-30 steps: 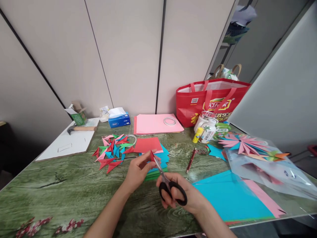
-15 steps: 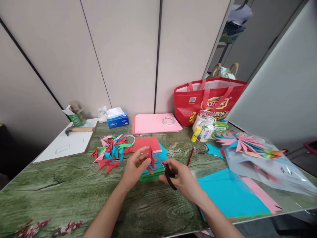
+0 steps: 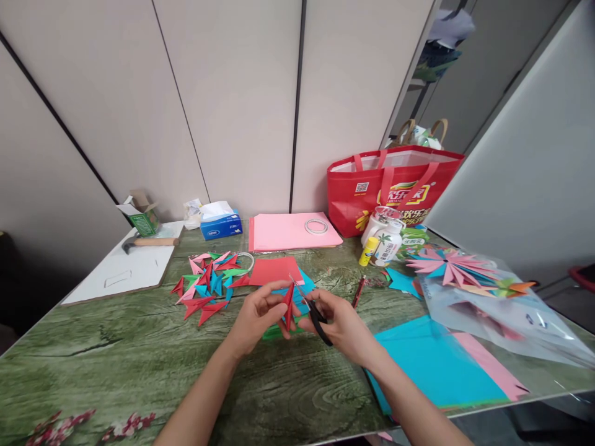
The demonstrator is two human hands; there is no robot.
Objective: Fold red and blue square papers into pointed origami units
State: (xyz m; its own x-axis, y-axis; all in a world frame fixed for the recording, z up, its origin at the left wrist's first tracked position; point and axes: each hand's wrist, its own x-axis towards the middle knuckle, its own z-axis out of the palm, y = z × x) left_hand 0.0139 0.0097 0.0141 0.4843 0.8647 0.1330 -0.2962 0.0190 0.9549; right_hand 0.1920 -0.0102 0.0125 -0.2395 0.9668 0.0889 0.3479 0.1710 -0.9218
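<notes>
My left hand (image 3: 256, 316) pinches a small folded red paper piece (image 3: 288, 305), held upright over the green table (image 3: 116, 347). My right hand (image 3: 341, 325) grips black-handled scissors (image 3: 312, 307), their blades pointing up and left, right beside the red piece. Under both hands lies a stack of square papers (image 3: 279, 272), red on top with blue and green below. A pile of folded red, blue, pink and green paper points (image 3: 209, 282) lies to the left of my left hand.
Pink sheets (image 3: 290, 232) with a tape ring (image 3: 317, 226), a blue tissue box (image 3: 221, 226), a red shopping bag (image 3: 393, 186), glue stick and bottles (image 3: 379, 244), a pen (image 3: 357, 292). Large blue sheets (image 3: 432, 365) and a paper flower (image 3: 453, 266) on plastic lie right. A white board (image 3: 125, 269) lies left.
My right hand has risen from near the table edge and brought the scissors up beside the red piece. My left hand shifted slightly and turned the red piece upright.
</notes>
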